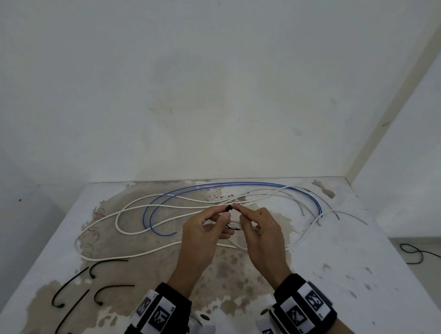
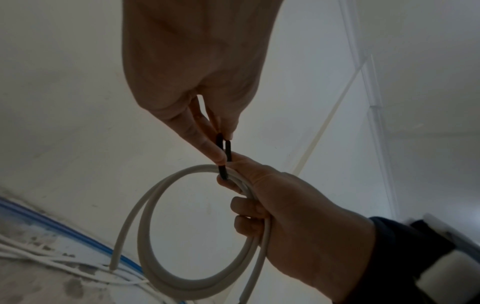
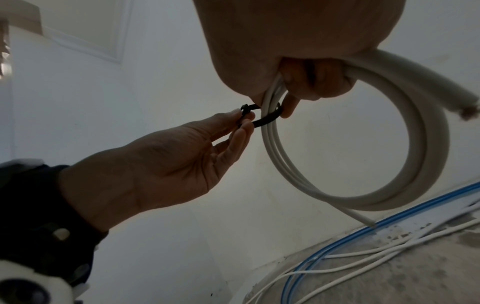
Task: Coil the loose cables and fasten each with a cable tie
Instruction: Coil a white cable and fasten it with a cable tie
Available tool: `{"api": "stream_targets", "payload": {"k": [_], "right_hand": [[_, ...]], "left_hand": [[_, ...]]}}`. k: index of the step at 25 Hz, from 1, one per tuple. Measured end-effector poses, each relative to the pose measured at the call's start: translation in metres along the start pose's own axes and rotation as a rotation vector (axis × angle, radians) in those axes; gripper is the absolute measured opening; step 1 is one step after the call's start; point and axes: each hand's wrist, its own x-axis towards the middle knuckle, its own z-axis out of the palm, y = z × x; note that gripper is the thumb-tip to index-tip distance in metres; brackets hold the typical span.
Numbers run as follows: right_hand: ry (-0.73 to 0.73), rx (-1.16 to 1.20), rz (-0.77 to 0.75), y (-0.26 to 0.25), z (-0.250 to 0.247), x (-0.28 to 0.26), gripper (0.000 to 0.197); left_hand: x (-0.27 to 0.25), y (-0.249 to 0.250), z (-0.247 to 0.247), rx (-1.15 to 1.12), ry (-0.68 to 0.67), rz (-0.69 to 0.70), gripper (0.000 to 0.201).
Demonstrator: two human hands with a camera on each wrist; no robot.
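Note:
A white cable coil [image 2: 155, 267] hangs in the air; my right hand [image 3: 291, 90] grips its bunched strands, fingers curled round them. A black cable tie [image 3: 267, 121] loops around those strands. My left hand [image 3: 244, 119] pinches the tie's head end between thumb and forefinger. In the head view both hands meet above the table, left hand [image 1: 226, 212] and right hand [image 1: 238, 210] fingertip to fingertip at the tie [image 1: 229, 208]; the coil is mostly hidden under them. In the left wrist view the left hand [image 2: 223, 148] pinches the tie [image 2: 228, 149] just above the right hand [image 2: 233, 176].
Loose white cables [image 1: 163, 206] and a blue cable [image 1: 213, 185] sprawl across the stained white table [image 1: 335, 283] up to the wall. Several spare black ties [image 1: 70, 285] lie at the front left. A black cord [image 1: 414, 253] lies on the floor at the right.

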Motion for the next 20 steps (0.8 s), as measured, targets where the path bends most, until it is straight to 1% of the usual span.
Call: {"api": "stream_targets", "payload": {"k": [6,12,17,20], "right_hand": [[0.005,-0.045,-0.006,0.003,-0.003,0.0,0.043],[0.061,-0.127,-0.038,0.003,-0.004,-0.002,0.036],[0.115,-0.229,-0.074,0.006,-0.013,-0.001,0.033],[0.133,-0.304,-0.109,0.006,-0.016,0.0,0.032]], "left_hand": [[-0.001,0.003,0.003,0.043,-0.014,0.005,0.018],[0.001,0.008,0.008,0.089,-0.013,-0.025,0.012],[0.004,0.016,0.011,0.19,-0.115,-0.053,0.011],[0.002,0.016,0.012,0.199,-0.113,-0.069,0.009]]}}
